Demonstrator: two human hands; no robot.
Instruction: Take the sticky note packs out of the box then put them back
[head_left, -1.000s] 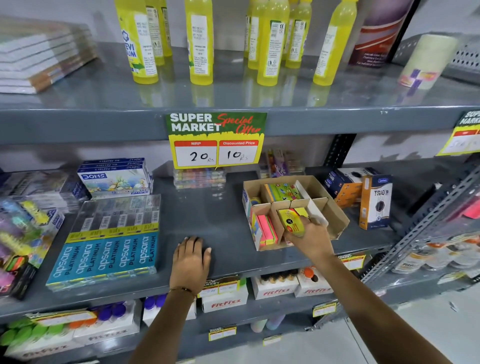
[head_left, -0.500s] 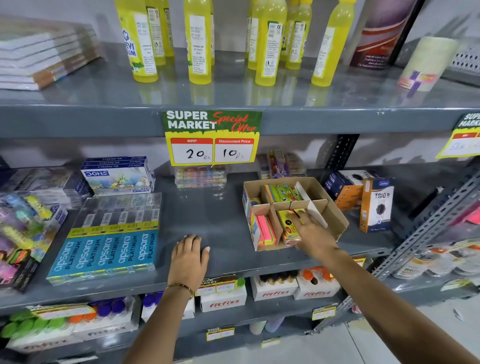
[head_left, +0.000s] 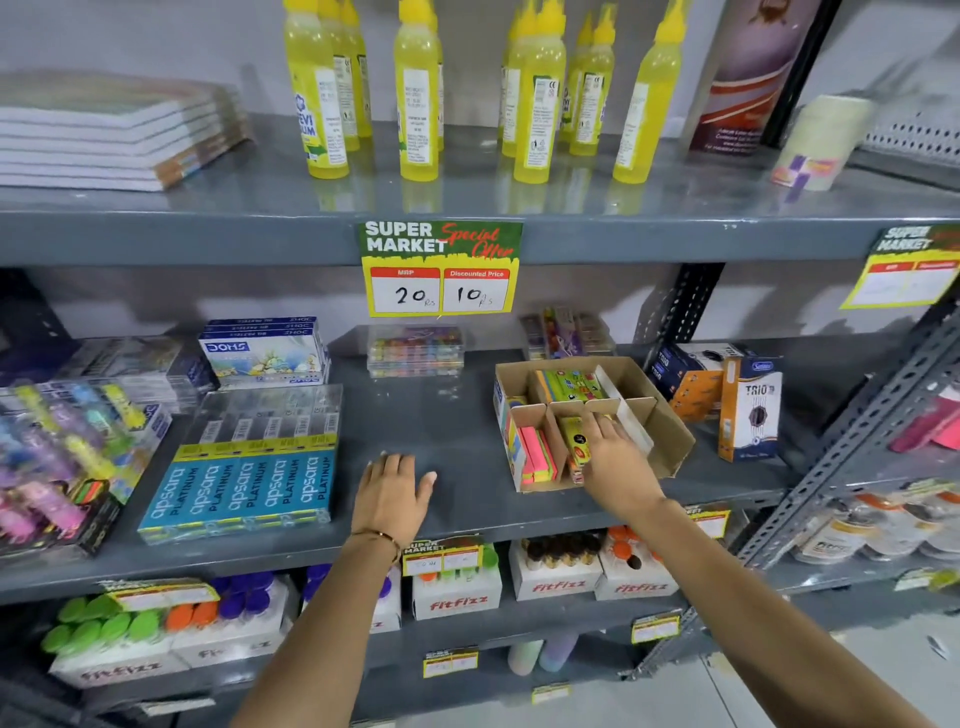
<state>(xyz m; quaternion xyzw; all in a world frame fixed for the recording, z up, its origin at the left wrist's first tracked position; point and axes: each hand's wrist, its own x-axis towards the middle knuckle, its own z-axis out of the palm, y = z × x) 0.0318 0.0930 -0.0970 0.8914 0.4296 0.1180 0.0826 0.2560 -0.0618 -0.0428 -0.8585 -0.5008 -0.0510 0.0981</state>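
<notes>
An open cardboard box (head_left: 670, 439) with dividers stands on the middle shelf, right of centre. A yellow sticky note pack (head_left: 575, 441) stands upright in its front middle compartment. My right hand (head_left: 618, 467) reaches into the box, fingertips closed on that pack's top edge. Pink sticky note packs (head_left: 535, 452) fill the compartment to its left, and green packs (head_left: 569, 384) lie in the rear compartment. My left hand (head_left: 392, 493) rests flat on the bare shelf left of the box, fingers apart, holding nothing.
Blue apsara pencil boxes (head_left: 244, 488) lie left of my left hand. A Trio box (head_left: 750, 410) stands right of the cardboard box. A price sign (head_left: 441, 270) hangs from the upper shelf, which carries yellow glue bottles (head_left: 418, 104). Bottle cartons (head_left: 457, 592) sit on the shelf below.
My right hand has lowered the yellow pack from above the box into the front middle compartment. My left hand has stayed flat on the shelf.
</notes>
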